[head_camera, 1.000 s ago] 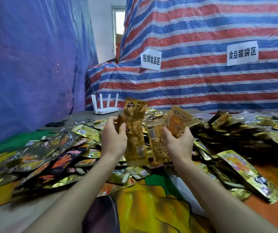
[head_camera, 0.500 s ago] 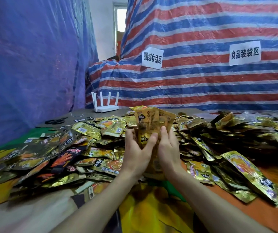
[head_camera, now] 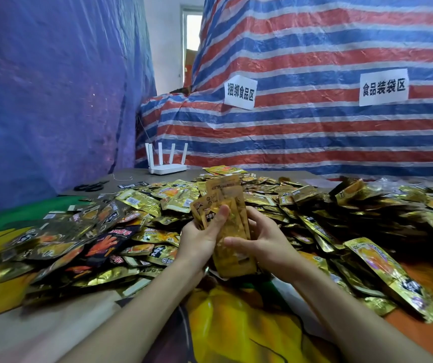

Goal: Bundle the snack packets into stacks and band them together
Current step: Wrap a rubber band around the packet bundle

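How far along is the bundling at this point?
Done: no banded bundle is visible anywhere. In hand: the left hand and right hand grip one small stack of gold foil snack packets, no band on it. Left: the large heap of loose foil packets spread all around.

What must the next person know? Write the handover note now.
Left hand: grips the stack of packets, thumb across its front.
Right hand: holds the same stack from its right side.
Stack upright above the table, top edges uneven, no band visible on it.
Loose packets lie heaped across the table.
Left: square the stack, band it, work through the heap.
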{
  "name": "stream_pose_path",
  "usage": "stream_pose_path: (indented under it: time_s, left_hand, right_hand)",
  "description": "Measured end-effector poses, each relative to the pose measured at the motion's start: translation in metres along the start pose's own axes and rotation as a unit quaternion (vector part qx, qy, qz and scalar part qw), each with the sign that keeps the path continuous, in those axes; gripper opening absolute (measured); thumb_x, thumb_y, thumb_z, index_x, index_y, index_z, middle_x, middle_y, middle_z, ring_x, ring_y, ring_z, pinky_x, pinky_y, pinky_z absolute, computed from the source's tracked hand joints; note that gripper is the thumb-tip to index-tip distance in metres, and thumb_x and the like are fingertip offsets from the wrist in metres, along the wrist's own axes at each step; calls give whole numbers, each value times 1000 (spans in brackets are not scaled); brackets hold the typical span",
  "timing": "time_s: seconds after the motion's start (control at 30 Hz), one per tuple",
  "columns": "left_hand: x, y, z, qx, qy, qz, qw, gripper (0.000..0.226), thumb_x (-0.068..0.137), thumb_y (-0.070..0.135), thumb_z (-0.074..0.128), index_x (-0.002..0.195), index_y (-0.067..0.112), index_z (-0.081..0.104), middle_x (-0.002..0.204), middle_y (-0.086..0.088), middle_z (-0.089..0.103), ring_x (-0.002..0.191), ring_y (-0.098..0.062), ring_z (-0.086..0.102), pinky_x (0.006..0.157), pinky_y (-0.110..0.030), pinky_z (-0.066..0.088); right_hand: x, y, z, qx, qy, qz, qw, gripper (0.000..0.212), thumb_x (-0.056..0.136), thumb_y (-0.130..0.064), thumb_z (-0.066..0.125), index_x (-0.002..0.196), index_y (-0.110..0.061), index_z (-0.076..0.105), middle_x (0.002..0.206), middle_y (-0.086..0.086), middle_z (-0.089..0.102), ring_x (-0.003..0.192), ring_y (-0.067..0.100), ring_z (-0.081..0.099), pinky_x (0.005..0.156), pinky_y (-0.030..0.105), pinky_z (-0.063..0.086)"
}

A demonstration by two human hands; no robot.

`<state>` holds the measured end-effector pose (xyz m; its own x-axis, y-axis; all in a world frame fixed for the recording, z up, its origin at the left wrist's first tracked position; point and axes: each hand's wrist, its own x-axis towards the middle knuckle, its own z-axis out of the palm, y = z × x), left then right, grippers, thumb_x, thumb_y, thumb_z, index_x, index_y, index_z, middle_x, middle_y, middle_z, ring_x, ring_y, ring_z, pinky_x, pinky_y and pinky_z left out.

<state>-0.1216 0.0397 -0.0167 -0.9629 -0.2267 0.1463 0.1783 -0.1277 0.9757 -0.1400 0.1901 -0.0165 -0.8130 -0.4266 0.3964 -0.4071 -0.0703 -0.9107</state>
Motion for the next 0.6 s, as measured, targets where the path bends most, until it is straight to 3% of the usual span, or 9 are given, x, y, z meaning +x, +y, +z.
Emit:
stream_pose_path:
  time_s: [0.07, 0.13, 0.27, 0.33, 0.4, 0.43, 0.5, 0.53, 0.6]
  left_hand:
    - [-3, 2, 0, 25, -22, 4, 999, 108, 33, 94, 69, 108, 17, 71, 98, -6, 78, 96, -29, 73, 88, -53, 59]
    - [-4, 5, -1, 16, -30, -4, 999, 107, 48, 95, 63, 117, 13, 66, 109, -12, 74, 103, -32, 70, 91, -54, 56]
    - [5, 9, -8, 8, 86, 7, 996, 36, 98, 50, 55, 105, 14, 60, 92, -5, 62, 86, -22, 59, 69, -35, 47]
    - [14, 6, -18, 106, 118, 58, 986, 28, 102, 32, 55, 100, 6, 63, 85, -12, 62, 82, -31, 59, 69, -33, 49]
    - [16, 4, -23, 247, 125, 90, 957, 17, 99, 32, 61, 93, 16, 61, 91, -2, 60, 93, -27, 55, 73, -30, 46]
    - [15, 4, -24, 320, 135, 86, 934, 23, 97, 36, 63, 108, 17, 61, 109, -3, 58, 110, -26, 51, 85, -33, 45]
    - [12, 7, -22, 372, 156, 113, 908, 58, 96, 53, 55, 138, 14, 48, 139, -5, 45, 134, -23, 36, 105, -39, 36]
    - [9, 9, -20, 348, 146, 148, 914, 66, 95, 63, 47, 141, 15, 47, 143, -4, 44, 135, -20, 35, 107, -38, 35]
    - [0, 14, -12, 188, 17, 159, 969, 70, 86, 72, 40, 133, 22, 53, 137, 1, 56, 124, -15, 53, 96, -32, 44]
  right_hand:
    - [0, -1, -1, -34, 17, -4, 999, 45, 84, -1, 77, 124, -17, 61, 109, 7, 76, 100, 23, 74, 73, 31, 61]
    - [1, 0, -1, -37, 51, 0, 998, 37, 87, 2, 73, 117, -16, 64, 104, 5, 77, 97, 23, 75, 75, 32, 62]
    - [-1, -3, -7, 9, 119, 14, 993, 29, 89, 4, 69, 113, -12, 64, 102, 7, 78, 95, 25, 75, 77, 37, 62]
    - [-2, -5, -11, 41, 144, 22, 988, 32, 89, 4, 68, 119, -7, 63, 105, 12, 77, 94, 27, 75, 72, 37, 62]
    - [-3, -7, -11, 73, 151, 26, 986, 36, 89, 4, 68, 123, -3, 61, 107, 16, 76, 94, 30, 75, 71, 39, 63]
    - [-3, -8, -10, 84, 145, 24, 986, 37, 88, 4, 68, 124, -2, 60, 107, 16, 76, 95, 32, 75, 72, 41, 63]
    - [-3, -9, -4, 101, 127, 17, 987, 41, 87, 4, 69, 126, -6, 60, 106, 15, 76, 96, 33, 75, 73, 43, 63]
    - [-3, -9, -1, 107, 118, 14, 987, 44, 86, 3, 70, 126, -10, 59, 107, 15, 76, 96, 33, 75, 72, 44, 63]
    - [-3, -8, 6, 110, 102, 4, 989, 47, 87, 2, 72, 128, -15, 57, 108, 14, 76, 97, 34, 74, 73, 46, 63]
